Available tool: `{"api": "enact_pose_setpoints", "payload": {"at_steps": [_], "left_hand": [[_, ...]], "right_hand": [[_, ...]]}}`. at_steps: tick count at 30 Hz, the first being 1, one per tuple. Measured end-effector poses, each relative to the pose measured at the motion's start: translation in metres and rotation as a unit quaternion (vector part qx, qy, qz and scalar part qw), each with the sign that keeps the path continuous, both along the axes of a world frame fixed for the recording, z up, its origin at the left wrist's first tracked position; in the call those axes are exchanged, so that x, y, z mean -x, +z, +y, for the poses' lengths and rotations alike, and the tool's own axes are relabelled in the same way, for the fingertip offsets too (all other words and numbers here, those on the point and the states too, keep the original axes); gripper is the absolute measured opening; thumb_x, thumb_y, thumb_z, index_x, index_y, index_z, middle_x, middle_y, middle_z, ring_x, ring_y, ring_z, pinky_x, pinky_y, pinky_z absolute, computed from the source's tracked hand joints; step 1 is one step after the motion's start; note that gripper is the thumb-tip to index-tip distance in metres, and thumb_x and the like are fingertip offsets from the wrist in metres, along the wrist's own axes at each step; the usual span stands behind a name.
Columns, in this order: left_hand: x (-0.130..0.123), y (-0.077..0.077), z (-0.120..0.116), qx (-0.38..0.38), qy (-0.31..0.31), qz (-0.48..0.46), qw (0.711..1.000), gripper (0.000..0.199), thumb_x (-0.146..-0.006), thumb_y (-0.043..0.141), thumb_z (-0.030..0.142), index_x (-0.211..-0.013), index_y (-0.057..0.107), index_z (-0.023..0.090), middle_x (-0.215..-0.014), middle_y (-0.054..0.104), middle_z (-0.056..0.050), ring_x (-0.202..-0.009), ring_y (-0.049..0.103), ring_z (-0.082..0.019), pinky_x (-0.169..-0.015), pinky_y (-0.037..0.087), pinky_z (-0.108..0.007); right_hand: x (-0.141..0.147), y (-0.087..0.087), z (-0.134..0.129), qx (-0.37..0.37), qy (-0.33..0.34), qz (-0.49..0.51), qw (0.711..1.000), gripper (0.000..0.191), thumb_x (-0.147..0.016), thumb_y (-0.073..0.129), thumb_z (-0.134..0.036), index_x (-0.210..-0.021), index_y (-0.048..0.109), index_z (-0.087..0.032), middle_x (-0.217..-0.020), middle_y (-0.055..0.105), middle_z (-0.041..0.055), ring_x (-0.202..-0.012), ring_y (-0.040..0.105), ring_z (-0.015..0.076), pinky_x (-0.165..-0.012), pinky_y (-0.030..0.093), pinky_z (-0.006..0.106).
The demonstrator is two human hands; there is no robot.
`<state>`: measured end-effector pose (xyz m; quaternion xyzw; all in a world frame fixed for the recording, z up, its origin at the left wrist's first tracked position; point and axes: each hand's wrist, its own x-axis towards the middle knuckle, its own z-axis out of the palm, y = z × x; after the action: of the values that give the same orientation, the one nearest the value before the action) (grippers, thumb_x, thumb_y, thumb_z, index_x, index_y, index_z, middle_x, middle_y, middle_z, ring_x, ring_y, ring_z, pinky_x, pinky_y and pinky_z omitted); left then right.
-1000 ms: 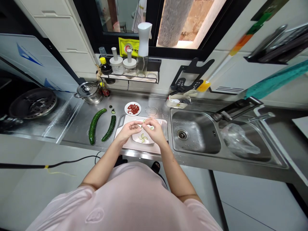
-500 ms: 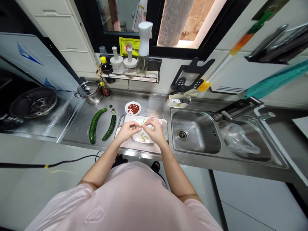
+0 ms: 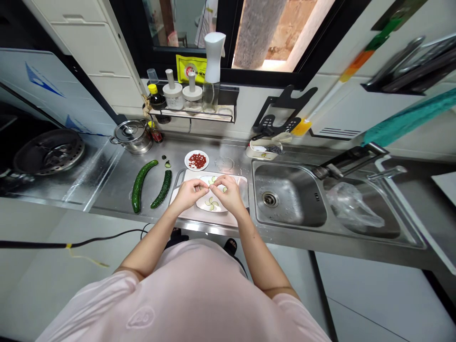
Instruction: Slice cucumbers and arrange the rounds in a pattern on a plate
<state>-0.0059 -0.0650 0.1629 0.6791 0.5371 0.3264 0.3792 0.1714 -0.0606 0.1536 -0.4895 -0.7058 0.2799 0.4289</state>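
My left hand (image 3: 188,195) and my right hand (image 3: 228,194) hang over a white plate (image 3: 204,208), their fingertips pinched close together. Whatever lies between the fingers is hidden. Pale cucumber slices (image 3: 212,204) form a pinwheel on the plate, and a few more show near its far edge. The plate rests on a white cutting board (image 3: 213,218). To the left lie a whole green cucumber (image 3: 140,185) and a shorter cucumber piece (image 3: 163,189), both on the steel counter (image 3: 114,190).
A small plate of chopped red chili (image 3: 197,161) stands beyond the board. A steel pot (image 3: 131,137) sits to the left, near a stove. On the right is a steel double sink (image 3: 288,194), with a plastic bag (image 3: 352,206) in its far basin.
My hands remain over the plate, with only a slight shift of the fingers. The camera view has moved very little.
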Motion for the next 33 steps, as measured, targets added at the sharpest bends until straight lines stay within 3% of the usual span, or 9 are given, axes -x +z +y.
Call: {"api": "enact_pose_setpoints", "payload": {"at_steps": [14,19,24,33], "left_hand": [[-0.002,-0.003,0.001,0.003,-0.017,0.025,1.000,0.019,-0.079,0.056,0.033,-0.082,0.065,0.017,-0.081,0.066,-0.001,-0.067,0.053,-0.012,-0.062,0.040,-0.022],[-0.001,-0.011,0.003,0.004,-0.020,0.032,0.999,0.020,-0.079,0.055,0.034,-0.083,0.066,0.018,-0.081,0.066,-0.001,-0.066,0.052,-0.012,-0.062,0.040,-0.022],[0.006,-0.033,0.013,0.013,0.006,0.056,0.998,0.025,-0.076,0.060,0.036,-0.094,0.068,0.019,-0.076,0.065,0.000,-0.064,0.052,-0.012,-0.063,0.039,-0.022],[0.016,-0.087,0.031,0.043,0.082,0.111,0.989,0.024,-0.075,0.061,0.033,-0.095,0.068,0.021,-0.070,0.063,0.001,-0.065,0.055,-0.013,-0.066,0.040,-0.024]], "right_hand": [[0.001,-0.008,0.004,0.012,0.003,-0.011,1.000,0.012,-0.080,0.062,-0.030,-0.071,0.058,-0.022,-0.083,0.060,0.0006,-0.087,0.054,0.0178,-0.086,0.037,0.034],[0.001,-0.015,0.007,0.028,0.002,-0.020,0.999,0.014,-0.080,0.061,-0.032,-0.071,0.059,-0.022,-0.083,0.060,0.0013,-0.086,0.053,0.0182,-0.083,0.038,0.033],[0.005,-0.038,0.020,0.066,-0.003,-0.041,0.997,0.016,-0.079,0.059,-0.033,-0.070,0.059,-0.020,-0.078,0.059,0.0009,-0.078,0.053,0.0158,-0.072,0.039,0.027],[0.021,-0.083,0.043,0.158,-0.015,-0.150,0.976,0.019,-0.080,0.056,-0.036,-0.073,0.061,-0.019,-0.077,0.063,0.0007,-0.070,0.053,0.0129,-0.060,0.034,0.021]]}}
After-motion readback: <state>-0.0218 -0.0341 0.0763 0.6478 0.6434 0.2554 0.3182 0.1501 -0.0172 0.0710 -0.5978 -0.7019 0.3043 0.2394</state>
